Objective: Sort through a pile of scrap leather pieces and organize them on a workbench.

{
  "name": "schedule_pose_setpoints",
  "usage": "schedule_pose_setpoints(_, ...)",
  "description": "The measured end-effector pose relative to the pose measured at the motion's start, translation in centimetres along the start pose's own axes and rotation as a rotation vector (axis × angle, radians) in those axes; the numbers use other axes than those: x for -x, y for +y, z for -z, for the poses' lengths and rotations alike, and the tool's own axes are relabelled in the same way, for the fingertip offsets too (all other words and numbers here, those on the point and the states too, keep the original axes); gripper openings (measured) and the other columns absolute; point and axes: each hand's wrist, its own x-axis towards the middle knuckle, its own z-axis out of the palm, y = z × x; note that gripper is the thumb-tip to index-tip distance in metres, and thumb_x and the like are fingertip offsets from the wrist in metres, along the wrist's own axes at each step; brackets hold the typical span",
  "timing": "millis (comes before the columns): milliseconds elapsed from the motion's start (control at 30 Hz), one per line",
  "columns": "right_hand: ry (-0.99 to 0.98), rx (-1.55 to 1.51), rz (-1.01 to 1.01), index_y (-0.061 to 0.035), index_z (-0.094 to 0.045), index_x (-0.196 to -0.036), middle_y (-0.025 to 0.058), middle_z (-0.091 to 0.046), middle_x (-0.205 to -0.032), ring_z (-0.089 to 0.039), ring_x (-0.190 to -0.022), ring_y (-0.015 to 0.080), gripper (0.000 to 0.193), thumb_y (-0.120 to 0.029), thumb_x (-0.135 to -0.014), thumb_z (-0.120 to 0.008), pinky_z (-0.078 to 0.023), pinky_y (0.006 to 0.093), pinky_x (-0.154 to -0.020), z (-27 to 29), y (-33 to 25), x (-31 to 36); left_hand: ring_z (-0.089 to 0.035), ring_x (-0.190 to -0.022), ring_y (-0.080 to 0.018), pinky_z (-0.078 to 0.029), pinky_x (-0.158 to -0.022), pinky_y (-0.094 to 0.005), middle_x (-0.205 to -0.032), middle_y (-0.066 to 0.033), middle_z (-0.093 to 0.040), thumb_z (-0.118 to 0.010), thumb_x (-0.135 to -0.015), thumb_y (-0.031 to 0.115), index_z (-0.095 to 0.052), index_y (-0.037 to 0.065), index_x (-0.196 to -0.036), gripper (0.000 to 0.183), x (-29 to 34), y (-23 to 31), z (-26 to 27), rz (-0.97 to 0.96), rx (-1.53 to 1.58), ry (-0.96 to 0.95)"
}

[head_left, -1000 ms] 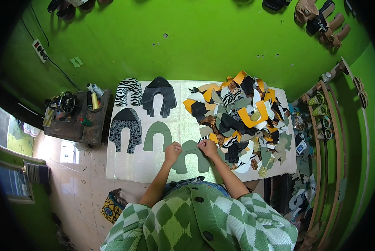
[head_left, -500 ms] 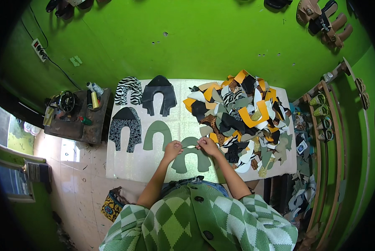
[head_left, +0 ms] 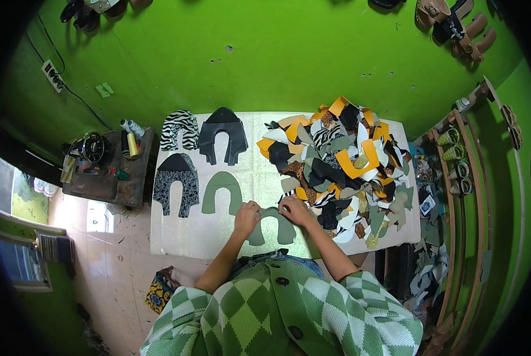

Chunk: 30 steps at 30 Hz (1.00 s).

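Note:
At the front of the table, my left hand (head_left: 247,218) and my right hand (head_left: 295,212) sit on either side of a green arch-shaped material piece (head_left: 285,231). A smaller curved green piece (head_left: 270,211) runs between my fingers at the top of the arch. My fingers are closed at its two ends, and the fingertips partly cover where the pieces meet. Left of my hands lies another green arch (head_left: 222,184), flat on the table. Behind it are a black arch (head_left: 224,137), a zebra-striped one (head_left: 180,129) and a black-and-grey patterned one (head_left: 177,184) with a black top.
A large heap of cut scraps (head_left: 336,169) fills the right side of the table (head_left: 256,160). To the left stands a dark side table (head_left: 102,178) with thread spools (head_left: 132,144). A wooden rack (head_left: 468,207) with sandals is on the right.
The curved green piece has come down and toward me onto the top of the arch. Both hands have moved with it. The other arches stay where they were.

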Motion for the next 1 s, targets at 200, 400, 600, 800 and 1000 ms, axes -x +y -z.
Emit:
schedule_pose_setpoints(200,-0.058,-0.158,-0.146,-0.0036,-0.06,-0.076,0.0063,-0.059,-0.069,-0.055,-0.067,0.0202,0.011,-0.011,-0.073,-0.068,-0.044,0.0315,-0.063,0.5,0.3,0.4,-0.051,-0.084,-0.0302,-0.043,-0.076,-0.0384,-0.086,-0.01,-0.055,-0.068,-0.066,0.003,-0.059,0.007,-0.08,0.017,0.1,-0.9,-0.4,0.008,0.062,0.045)
schedule_pose_setpoints(400,-0.095,-0.309,-0.329,-0.0002,-0.062,-0.077,0.0037,-0.058,-0.065,-0.052,-0.06,0.0107,0.009,-0.009,-0.076,-0.064,-0.043,0.0247,-0.058,0.0,1.2,0.5,-0.059,-0.07,-0.0269,-0.047,-0.065,-0.0346,-0.073,-0.0131,-0.06,-0.066,-0.067,-0.001,-0.061,0.002,-0.077,0.012,-1.3,-1.6,-0.6,0.081,0.231,0.032)
schedule_pose_setpoints(600,-0.058,-0.292,-0.341,0.0,-0.064,-0.079,0.0034,-0.06,-0.066,-0.053,-0.06,0.0101,0.01,-0.009,-0.074,-0.064,-0.045,0.0248,-0.06,1.1,0.7,-0.6,-0.062,-0.066,-0.0216,-0.049,-0.062,-0.0301,-0.07,-0.0112,-0.064,-0.069,-0.066,0.001,-0.063,0.003,-0.077,0.013,-2.9,-2.1,0.1,0.14,0.315,-0.02)
schedule_pose_setpoints(800,-0.139,-0.318,-0.352,0.0007,-0.062,-0.077,0.0019,-0.059,-0.065,-0.052,-0.058,0.0092,0.012,-0.01,-0.073,-0.065,-0.044,0.0243,-0.058,1.5,1.5,-0.9,-0.061,-0.063,-0.018,-0.048,-0.062,-0.0285,-0.07,-0.0081,-0.063,-0.071,-0.069,0.01,-0.066,0.005,-0.08,0.013,-3.8,-0.7,1.6,0.169,0.151,-0.096)
schedule_pose_setpoints(1000,-0.228,-0.466,-0.427,0.001,-0.062,-0.077,0.0002,-0.059,-0.065,-0.051,-0.058,0.0068,0.014,-0.012,-0.076,-0.067,-0.044,0.0234,-0.057,1.0,2.3,-1.1,-0.063,-0.068,-0.0215,-0.048,-0.063,-0.0314,-0.073,-0.0092,-0.065,-0.073,-0.068,0.023,-0.068,0.006,-0.081,0.023,-4.2,-0.9,2.2,0.228,0.079,-0.113)
